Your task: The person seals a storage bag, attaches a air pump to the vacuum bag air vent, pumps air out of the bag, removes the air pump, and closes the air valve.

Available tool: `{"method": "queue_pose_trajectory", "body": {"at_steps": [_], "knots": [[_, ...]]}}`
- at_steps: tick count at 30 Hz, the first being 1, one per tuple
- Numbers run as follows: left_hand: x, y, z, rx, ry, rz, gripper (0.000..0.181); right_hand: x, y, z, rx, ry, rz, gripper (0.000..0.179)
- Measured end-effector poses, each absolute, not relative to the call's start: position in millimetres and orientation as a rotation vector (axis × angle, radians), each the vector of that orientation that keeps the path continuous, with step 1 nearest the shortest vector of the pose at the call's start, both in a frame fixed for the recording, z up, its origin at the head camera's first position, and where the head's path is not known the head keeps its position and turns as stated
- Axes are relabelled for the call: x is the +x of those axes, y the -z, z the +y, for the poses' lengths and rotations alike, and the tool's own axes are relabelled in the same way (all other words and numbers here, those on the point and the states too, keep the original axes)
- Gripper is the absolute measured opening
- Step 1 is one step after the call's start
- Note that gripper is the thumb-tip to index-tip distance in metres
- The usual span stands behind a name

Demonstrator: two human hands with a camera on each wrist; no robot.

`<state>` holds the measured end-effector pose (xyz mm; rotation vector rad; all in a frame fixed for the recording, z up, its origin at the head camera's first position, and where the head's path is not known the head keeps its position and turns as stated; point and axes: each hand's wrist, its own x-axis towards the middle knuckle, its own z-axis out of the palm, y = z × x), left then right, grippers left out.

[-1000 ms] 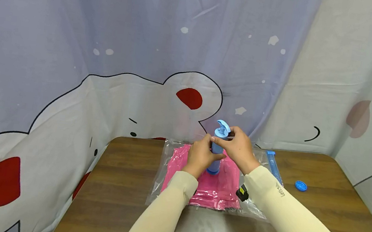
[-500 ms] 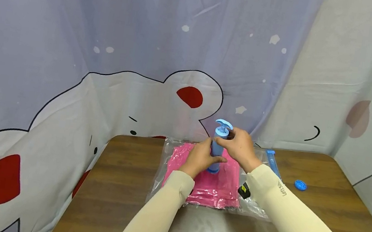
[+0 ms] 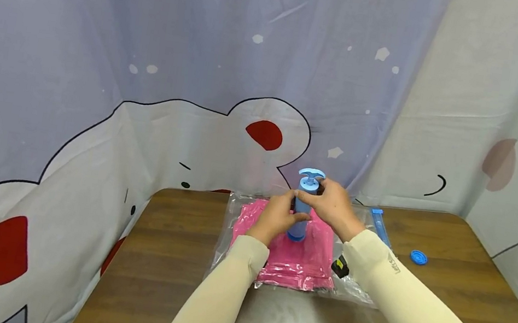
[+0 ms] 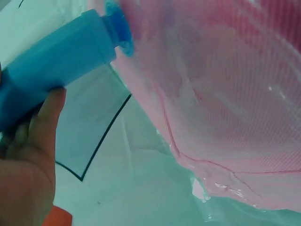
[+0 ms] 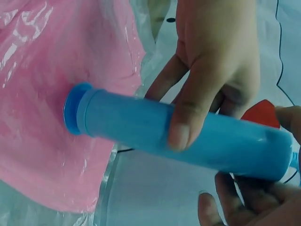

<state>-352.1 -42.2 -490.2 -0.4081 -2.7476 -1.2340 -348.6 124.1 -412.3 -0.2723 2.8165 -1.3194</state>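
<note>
A blue hand pump [image 3: 303, 207] stands upright on a clear plastic bag [image 3: 228, 223] with folded pink cloth [image 3: 310, 257] inside. The T-shaped handle [image 3: 312, 173] sits low at its top. My left hand [image 3: 274, 219] grips the middle of the barrel, and its thumb lies across it in the right wrist view. Higher up, my right hand [image 3: 336, 208] holds the barrel just below the handle; its curled fingers [image 5: 230, 200] show under the barrel in the right wrist view. The pump's foot meets a round blue valve [image 5: 75, 108] on the bag.
To the right on the wooden table [image 3: 168, 242] lie a round blue cap [image 3: 419, 258] and a narrow blue-ended plastic strip [image 3: 379, 225] at the bag's edge. A printed cloth backdrop [image 3: 206, 38] hangs behind the table.
The pump's handle has turned from slanting to lying nearly sideways. My left hand slipped slightly down and away, then came back up against the barrel. The right hand has barely shifted.
</note>
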Motion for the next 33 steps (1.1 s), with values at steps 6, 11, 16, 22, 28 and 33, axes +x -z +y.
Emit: {"method": "queue_pose_trajectory", "body": {"at_steps": [6,11,16,22,28,33], "knots": [[-350,493,-31,-0.23,1.051,-2.724,0.069,-346,412,122,-0.254,1.474,2.789,0.081],[-350,495,-25,-0.179,0.993,-2.674,0.065,-346,414,122,-0.25,1.477,2.858,0.07],[-349,493,-30,-0.212,0.993,-2.719,0.062,-348,413,125,-0.292,1.403,2.907,0.065],[-350,483,-47,-0.382,1.278,-2.758,0.066,-350,410,128,-0.364,1.323,2.906,0.063],[-351,487,-53,-0.471,1.446,-2.722,0.046,-351,410,124,-0.402,1.311,2.863,0.067],[-351,490,-49,-0.403,1.37,-2.709,0.05,-349,412,123,-0.385,1.338,2.853,0.065]]}}
